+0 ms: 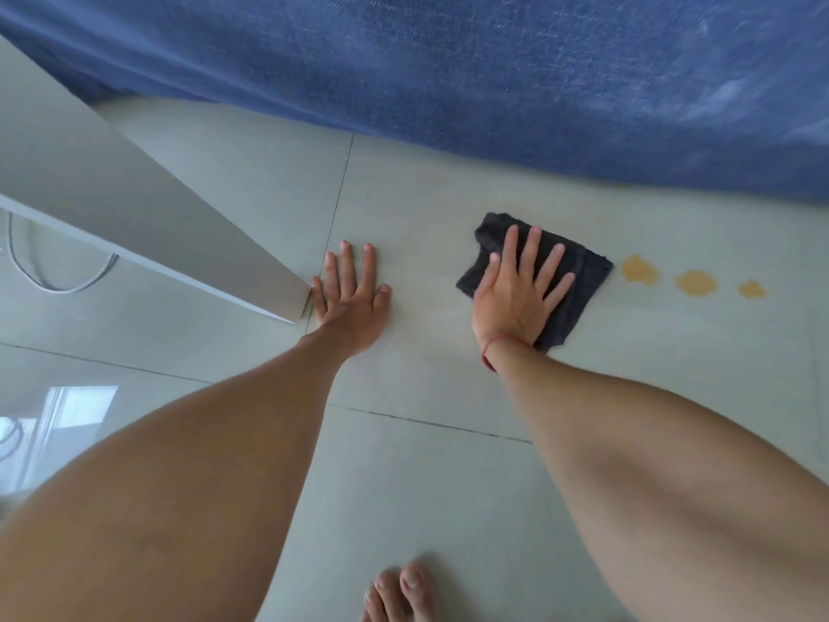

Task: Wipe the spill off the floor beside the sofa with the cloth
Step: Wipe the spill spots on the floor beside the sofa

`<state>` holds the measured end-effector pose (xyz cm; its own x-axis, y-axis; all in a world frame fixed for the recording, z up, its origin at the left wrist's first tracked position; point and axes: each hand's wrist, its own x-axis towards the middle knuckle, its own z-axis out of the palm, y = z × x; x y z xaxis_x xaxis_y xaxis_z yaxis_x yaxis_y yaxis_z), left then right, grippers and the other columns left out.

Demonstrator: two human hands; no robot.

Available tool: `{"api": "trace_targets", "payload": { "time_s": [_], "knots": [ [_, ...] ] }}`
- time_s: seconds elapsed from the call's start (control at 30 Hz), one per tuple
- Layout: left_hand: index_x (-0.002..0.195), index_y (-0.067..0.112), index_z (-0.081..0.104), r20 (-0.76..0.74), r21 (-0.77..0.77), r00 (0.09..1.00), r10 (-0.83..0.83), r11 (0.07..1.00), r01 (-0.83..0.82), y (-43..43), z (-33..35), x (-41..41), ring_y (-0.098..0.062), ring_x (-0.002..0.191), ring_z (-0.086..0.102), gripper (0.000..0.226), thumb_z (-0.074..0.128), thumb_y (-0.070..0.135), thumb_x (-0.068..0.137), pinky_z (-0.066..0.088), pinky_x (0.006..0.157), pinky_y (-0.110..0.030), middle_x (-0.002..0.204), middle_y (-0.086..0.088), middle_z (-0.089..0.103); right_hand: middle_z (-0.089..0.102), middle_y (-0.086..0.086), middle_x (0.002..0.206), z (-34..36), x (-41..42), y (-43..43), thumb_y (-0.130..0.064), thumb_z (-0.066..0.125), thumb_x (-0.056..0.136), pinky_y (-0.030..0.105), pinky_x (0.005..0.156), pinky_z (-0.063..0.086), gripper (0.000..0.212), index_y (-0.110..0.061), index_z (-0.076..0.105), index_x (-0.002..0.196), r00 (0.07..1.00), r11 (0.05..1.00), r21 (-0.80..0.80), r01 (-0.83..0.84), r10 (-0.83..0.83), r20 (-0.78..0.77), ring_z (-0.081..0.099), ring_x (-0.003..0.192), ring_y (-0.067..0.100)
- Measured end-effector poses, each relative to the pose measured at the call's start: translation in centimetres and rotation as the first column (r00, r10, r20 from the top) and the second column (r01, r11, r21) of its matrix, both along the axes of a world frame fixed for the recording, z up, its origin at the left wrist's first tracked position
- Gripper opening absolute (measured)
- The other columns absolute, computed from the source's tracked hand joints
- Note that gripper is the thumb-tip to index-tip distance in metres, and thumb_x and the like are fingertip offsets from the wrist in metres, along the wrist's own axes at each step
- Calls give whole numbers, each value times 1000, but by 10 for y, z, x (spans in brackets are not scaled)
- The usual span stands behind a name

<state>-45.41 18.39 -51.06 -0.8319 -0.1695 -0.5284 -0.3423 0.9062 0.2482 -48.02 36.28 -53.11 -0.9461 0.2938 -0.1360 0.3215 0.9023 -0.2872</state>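
Note:
A dark grey folded cloth [578, 280] lies flat on the pale tiled floor [426, 487]. My right hand [516, 294] presses down on the cloth with its fingers spread; a red string is around that wrist. Just right of the cloth sit three orange-yellow spill spots [640, 269], the nearest almost touching the cloth's edge. My left hand [350, 294] rests flat on the bare floor to the left, fingers apart, holding nothing. The blue sofa [493, 74] runs across the top of the view, just beyond the cloth and the spots.
A white panel or table edge [134, 217] slants in from the left, its corner touching my left hand. A grey cable [58, 287] loops on the floor under it. My bare toes [399, 594] show at the bottom.

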Motion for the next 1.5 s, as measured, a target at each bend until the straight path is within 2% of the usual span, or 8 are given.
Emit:
{"api": "trace_targets", "payload": {
  "time_s": [0.17, 0.37, 0.67, 0.9, 1.0, 1.17, 1.33, 1.5],
  "knots": [
    [152, 32, -15, 21, -4, 1000, -1, 1000, 2, 1, 1, -2, -20, 147, -25, 61, 19, 38, 101, -15, 118, -41, 159, 0, -27, 37, -2, 153, 0, 15, -47, -38, 32, 98, 58, 115, 15, 47, -27, 39, 143, 968, 973, -2, -233, 232, -93, 27, 144, 34],
    [152, 32, -16, 37, 12, 999, 4, 1000, -4, 1, 6, -1, -19, 147, -26, 61, 19, 37, 101, -15, 119, -40, 159, 1, -28, 43, -7, 149, -3, 43, 27, -37, 34, 98, 45, 116, 18, 44, -29, 45, 140, 712, 716, 86, -692, 698, -81, 36, 141, 26],
    [152, 30, -16, 25, 11, 1000, -6, 1000, 6, -1, 2, -1, -20, 147, -26, 62, 18, 35, 101, -15, 118, -41, 159, 0, -28, 28, -5, 157, -2, 16, -21, -40, 29, 99, 55, 117, 4, 48, -31, 33, 146, 983, 984, 24, -177, 178, -47, 17, 147, 30],
    [151, 31, -18, 45, 24, 999, -13, 1000, 12, -2, 4, -2, -21, 146, -27, 65, 20, 27, 99, -16, 118, -42, 158, -1, -29, 40, -4, 152, 0, 49, -29, -37, 32, 99, 49, 117, 13, 46, -29, 41, 142, 777, 778, 41, -626, 628, -50, 30, 143, 29],
    [152, 32, -15, 18, 25, 1000, 4, 1000, -4, -1, 4, -1, -20, 147, -25, 63, 20, 31, 100, -14, 118, -40, 159, 1, -26, 40, -7, 151, 0, 51, 12, -37, 29, 99, 42, 117, 13, 46, -28, 42, 142, 752, 753, 49, -656, 658, -40, 32, 143, 25],
    [153, 31, -11, -35, -9, 999, 27, 1000, -27, 4, 2, 2, -20, 149, -19, 60, 19, 35, 101, -11, 120, -41, 161, 0, -20, 26, -7, 158, 5, 57, 93, -44, 18, 98, 45, 119, 9, 52, -31, 32, 146, 973, 973, 39, -227, 225, 49, 19, 147, 23],
    [155, 29, -3, -253, 33, 967, 38, 999, -31, 32, 7, -5, -24, 151, -9, 63, 26, 25, 99, -6, 120, -44, 163, -5, -10, 12, -7, 161, 9, 16, 118, -37, 24, 102, 50, 120, -1, 48, -30, 21, 150, 998, 999, -13, 37, -36, 59, 2, 149, 25],
    [154, 30, -6, -155, 32, 987, -33, 999, 38, 78, -3, -40, -23, 149, -18, 59, 21, 32, 101, -11, 119, -43, 162, -3, -18, 14, -10, 161, 3, -30, 74, -39, 24, 101, 56, 117, -2, 48, -32, 22, 149, 999, 999, -4, 47, -47, 9, 1, 149, 29]
  ]
}}
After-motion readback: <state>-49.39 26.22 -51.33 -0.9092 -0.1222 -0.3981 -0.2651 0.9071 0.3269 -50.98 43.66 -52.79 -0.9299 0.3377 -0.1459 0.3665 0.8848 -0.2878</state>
